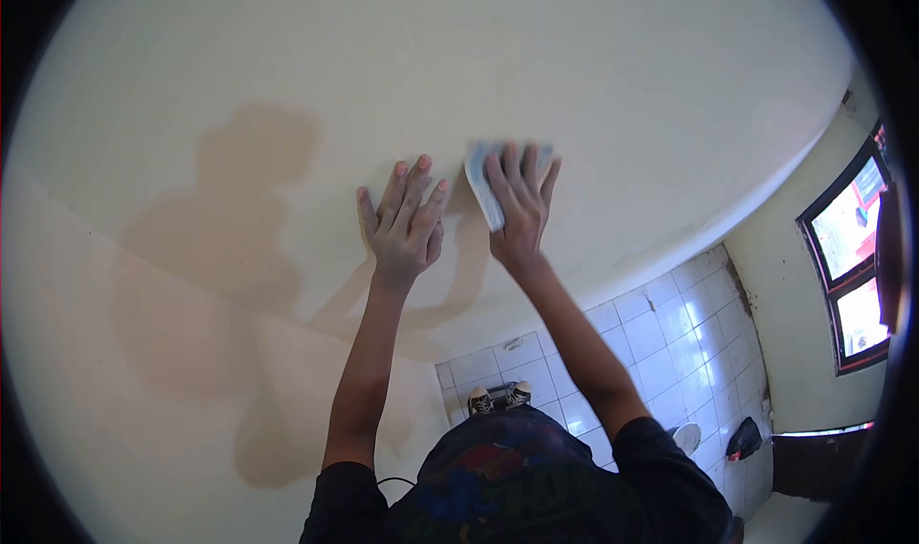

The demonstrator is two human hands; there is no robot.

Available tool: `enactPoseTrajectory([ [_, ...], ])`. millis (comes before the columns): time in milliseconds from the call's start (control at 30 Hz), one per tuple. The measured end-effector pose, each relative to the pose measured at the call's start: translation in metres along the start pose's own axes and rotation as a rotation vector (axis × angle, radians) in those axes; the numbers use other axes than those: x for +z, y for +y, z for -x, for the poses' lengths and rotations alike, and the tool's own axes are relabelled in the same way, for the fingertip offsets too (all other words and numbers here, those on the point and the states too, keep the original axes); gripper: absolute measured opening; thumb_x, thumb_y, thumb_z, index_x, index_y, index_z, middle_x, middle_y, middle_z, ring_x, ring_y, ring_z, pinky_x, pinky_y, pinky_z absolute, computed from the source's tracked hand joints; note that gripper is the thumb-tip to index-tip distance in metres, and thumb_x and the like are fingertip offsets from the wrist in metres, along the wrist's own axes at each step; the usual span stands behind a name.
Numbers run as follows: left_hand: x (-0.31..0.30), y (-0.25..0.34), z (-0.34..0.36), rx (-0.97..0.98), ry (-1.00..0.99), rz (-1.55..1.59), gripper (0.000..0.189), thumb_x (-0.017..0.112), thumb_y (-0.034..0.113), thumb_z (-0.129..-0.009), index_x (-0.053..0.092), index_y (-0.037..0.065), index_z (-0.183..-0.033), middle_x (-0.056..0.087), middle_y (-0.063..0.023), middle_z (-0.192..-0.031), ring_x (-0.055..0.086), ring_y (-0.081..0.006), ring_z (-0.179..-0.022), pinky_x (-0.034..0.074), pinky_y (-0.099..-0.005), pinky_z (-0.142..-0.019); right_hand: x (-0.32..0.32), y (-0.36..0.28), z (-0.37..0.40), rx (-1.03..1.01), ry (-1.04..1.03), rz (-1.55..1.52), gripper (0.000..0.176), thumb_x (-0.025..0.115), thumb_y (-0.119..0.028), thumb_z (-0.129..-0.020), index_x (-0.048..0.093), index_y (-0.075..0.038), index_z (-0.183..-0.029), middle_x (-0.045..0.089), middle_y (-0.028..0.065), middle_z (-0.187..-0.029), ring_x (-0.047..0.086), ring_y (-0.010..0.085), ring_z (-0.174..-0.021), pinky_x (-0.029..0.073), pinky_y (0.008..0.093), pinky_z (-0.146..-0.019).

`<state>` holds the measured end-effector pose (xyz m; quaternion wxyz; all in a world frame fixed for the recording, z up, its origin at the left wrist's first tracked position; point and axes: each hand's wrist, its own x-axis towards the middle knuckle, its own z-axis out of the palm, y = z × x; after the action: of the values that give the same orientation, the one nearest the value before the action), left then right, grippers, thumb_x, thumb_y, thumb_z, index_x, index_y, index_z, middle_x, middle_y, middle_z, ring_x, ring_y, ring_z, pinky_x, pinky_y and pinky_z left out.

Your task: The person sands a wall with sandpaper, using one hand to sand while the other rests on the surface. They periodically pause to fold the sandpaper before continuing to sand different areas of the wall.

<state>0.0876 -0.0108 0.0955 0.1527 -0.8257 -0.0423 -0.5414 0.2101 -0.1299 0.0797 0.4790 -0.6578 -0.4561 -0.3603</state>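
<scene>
My right hand (522,199) presses a pale blue-white sheet of sandpaper (485,188) against the cream wall (574,75). Its fingers lie over the sheet, and the left edge of the sheet curls away from the wall. Motion blurs both the fingertips and the sheet. To the left, my left hand (404,220) rests on the same wall with fingers spread and nothing in it. Grey dust covers its back and fingers.
Below are my shoes (500,397) on a dark support above the white tiled floor (661,328). A white bucket (686,438) and a black plastic bag (744,439) stand at the lower right. A dark-framed window (847,257) is in the right wall. My shadow falls on the wall at left.
</scene>
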Motion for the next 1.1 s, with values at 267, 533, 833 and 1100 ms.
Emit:
enactPoseTrajectory([
  [267,0.002,0.0,0.005,-0.022,-0.007,0.019,0.034,0.037,0.022,-0.099,0.051,0.013,-0.129,0.05,-0.0127,-0.139,0.035,-0.0294,-0.137,0.003,-0.0522,-0.115,-0.057,-0.059,-0.178,-0.039,0.001,-0.021,0.05,0.049,-0.011,-0.092,0.042,-0.014,-0.142,0.023,0.0111,-0.155,0.012,0.0343,-0.144,-0.001,0.058,-0.113],
  [533,0.0,0.005,0.013,-0.107,-0.065,0.086,0.045,0.036,0.027,-0.099,0.042,0.007,-0.139,0.033,-0.0223,-0.148,0.02,-0.0398,-0.142,-0.001,-0.0559,-0.113,0.041,0.023,0.118,0.092,-0.144,0.031,0.044,0.057,-0.012,-0.081,0.062,-0.018,-0.124,0.054,0.005,-0.134,0.042,0.0341,-0.131,0.013,0.0696,-0.106],
  [833,0.067,0.052,0.108,0.239,-0.317,-0.369,0.046,0.044,0.034,-0.095,0.046,0.024,-0.14,0.033,0.0006,-0.151,0.022,-0.0259,-0.143,0.008,-0.0667,-0.108,-0.012,0.058,0.223,0.499,-0.489,0.12,0.068,0.049,0.008,-0.075,0.045,-0.012,-0.14,0.041,0.0137,-0.145,0.035,0.0337,-0.136,0.012,0.058,-0.113],
  [1100,0.082,0.089,0.119,0.369,-0.772,-0.145,0.051,0.045,0.029,-0.092,0.04,0.025,-0.143,0.032,0.0108,-0.151,0.032,-0.0091,-0.137,0.033,-0.0586,-0.1,-0.057,0.088,0.194,0.814,0.099,-0.14,0.056,0.045,0.01,-0.088,0.036,-0.003,-0.142,0.035,0.0209,-0.146,0.031,0.037,-0.136,0.03,0.0424,-0.11],
])
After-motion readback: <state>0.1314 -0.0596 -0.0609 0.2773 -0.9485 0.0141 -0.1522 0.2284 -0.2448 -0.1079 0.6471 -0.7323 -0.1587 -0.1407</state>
